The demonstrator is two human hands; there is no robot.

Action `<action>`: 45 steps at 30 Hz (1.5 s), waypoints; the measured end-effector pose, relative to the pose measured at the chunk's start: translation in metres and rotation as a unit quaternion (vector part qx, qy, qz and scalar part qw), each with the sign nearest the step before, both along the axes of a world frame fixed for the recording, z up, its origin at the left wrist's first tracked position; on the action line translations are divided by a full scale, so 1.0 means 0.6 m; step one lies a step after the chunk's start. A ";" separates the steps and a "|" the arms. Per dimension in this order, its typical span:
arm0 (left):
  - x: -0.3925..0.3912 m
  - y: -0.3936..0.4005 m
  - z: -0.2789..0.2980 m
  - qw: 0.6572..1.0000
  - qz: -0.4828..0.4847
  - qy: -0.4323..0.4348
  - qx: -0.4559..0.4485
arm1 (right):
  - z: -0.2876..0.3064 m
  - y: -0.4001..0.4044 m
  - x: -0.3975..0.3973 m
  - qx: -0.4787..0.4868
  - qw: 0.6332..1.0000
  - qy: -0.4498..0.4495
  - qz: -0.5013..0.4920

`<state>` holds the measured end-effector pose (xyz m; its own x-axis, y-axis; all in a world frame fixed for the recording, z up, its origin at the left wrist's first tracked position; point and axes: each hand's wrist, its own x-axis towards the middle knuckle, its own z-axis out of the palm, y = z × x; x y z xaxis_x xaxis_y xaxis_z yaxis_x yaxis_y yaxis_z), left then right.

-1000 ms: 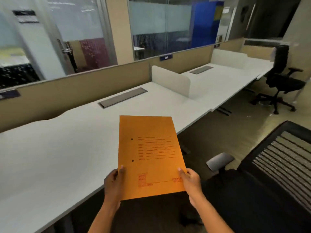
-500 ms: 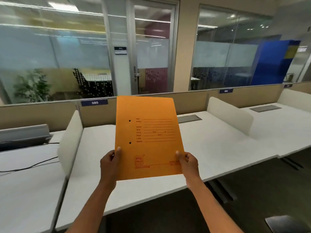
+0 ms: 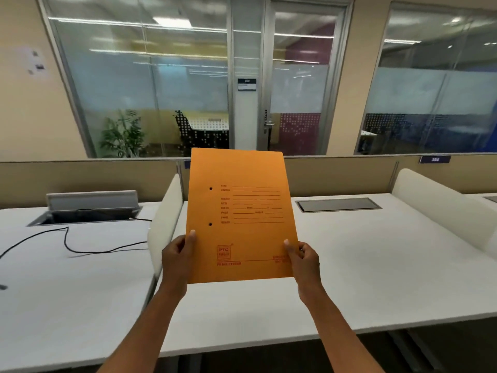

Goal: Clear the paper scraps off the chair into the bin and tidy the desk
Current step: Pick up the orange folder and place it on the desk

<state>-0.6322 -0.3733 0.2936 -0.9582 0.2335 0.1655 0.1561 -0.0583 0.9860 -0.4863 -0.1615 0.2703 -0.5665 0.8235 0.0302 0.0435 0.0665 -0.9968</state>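
Note:
An orange paper file folder [image 3: 239,211] with red printed lines and two punch holes stands upright in front of me, above the white desk [image 3: 363,265]. My left hand [image 3: 176,261] grips its lower left edge, thumb on the front. My right hand [image 3: 304,261] grips its lower right corner the same way. No chair, paper scraps or bin are in view.
A white divider panel [image 3: 164,224] separates this desk from the left desk [image 3: 67,286], where a black cable [image 3: 67,243] runs from an open cable box [image 3: 88,208]. A closed cable hatch [image 3: 337,204] lies at the back right. Beige partitions and glass office walls stand behind.
My view has swung left and up from the chair side to face the desk squarely. The folder stays in both hands and now stands more upright.

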 end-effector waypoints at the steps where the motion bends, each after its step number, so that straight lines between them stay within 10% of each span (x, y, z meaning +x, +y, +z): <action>1: -0.012 0.003 -0.003 1.000 0.003 -0.003 -0.003 | -0.003 0.004 -0.015 -0.005 1.000 -0.001 0.004; 24: -0.462 0.222 -0.151 0.957 0.136 -0.002 -0.254 | -0.168 0.219 -0.489 -0.116 0.984 -0.123 0.058; 45: -0.681 0.287 -0.311 0.921 0.146 -0.063 -0.354 | -0.323 0.292 -0.751 -0.031 0.964 -0.228 0.130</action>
<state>-1.0409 -0.2011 0.1072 -0.9985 -0.0315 -0.0458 -0.0554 0.6336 0.7716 -0.9372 0.0138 0.0768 -0.6971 0.6440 -0.3153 0.4682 0.0758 -0.8804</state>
